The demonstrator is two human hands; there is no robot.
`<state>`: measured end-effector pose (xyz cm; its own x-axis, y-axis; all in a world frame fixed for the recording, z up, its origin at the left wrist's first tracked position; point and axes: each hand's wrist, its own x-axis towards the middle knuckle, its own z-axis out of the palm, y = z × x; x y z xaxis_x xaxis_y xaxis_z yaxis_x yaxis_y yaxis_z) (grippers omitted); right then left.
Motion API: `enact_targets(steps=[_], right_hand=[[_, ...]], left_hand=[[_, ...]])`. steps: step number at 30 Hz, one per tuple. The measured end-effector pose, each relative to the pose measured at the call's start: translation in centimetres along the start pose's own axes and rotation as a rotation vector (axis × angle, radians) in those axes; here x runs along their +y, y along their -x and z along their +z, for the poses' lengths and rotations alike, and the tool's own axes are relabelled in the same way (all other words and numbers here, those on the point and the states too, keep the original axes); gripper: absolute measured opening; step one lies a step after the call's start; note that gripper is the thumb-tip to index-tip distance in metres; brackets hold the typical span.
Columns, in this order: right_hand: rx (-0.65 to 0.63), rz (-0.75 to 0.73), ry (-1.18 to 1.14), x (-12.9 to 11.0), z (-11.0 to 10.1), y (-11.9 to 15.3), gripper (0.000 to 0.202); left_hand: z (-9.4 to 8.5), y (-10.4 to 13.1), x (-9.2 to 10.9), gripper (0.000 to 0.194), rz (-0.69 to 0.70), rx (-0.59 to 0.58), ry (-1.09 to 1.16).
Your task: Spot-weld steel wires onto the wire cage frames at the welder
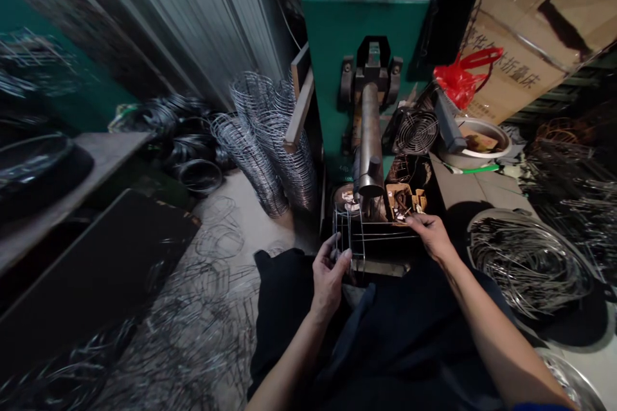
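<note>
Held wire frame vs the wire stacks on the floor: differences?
Build: the wire frame is open, with few, widely spaced wires; the wire stacks are densely ringed.
Size: the wire frame is smaller than the wire stacks.
Pose: the wire frame is held in the left hand; the wire stacks stand on the floor.
Both look like metal wire.

Straight ahead, the metal cylinder (370, 135) blocks the way, jutting out just beyond the wire frame (349, 236). To its left, 1 narrow gap runs along the green machine (328, 77), hemmed in by a wooden bar (299, 117) and stacked wire baskets (255, 164). Thin wires (385, 235) cross between left hand (330, 273) and right hand (432, 236) (room remains above them). Farther right, a tub of wires (525, 263) obstructs.
</note>
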<state>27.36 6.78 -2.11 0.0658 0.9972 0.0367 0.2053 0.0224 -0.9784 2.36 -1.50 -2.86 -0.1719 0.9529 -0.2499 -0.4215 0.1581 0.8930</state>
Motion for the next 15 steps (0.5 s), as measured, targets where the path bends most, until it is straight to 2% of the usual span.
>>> enact_targets(steps=[8, 15], right_hand=[[-0.008, 0.002, 0.046, 0.9, 0.0, -1.0, 0.065], [0.014, -0.028, 0.035, 0.2, 0.3, -1.7, 0.064]], left_hand=[[0.5, -0.5, 0.3, 0.064, 0.010, -0.020, 0.043], [0.9, -1.1, 0.7, 0.061, 0.046, -0.013, 0.043]])
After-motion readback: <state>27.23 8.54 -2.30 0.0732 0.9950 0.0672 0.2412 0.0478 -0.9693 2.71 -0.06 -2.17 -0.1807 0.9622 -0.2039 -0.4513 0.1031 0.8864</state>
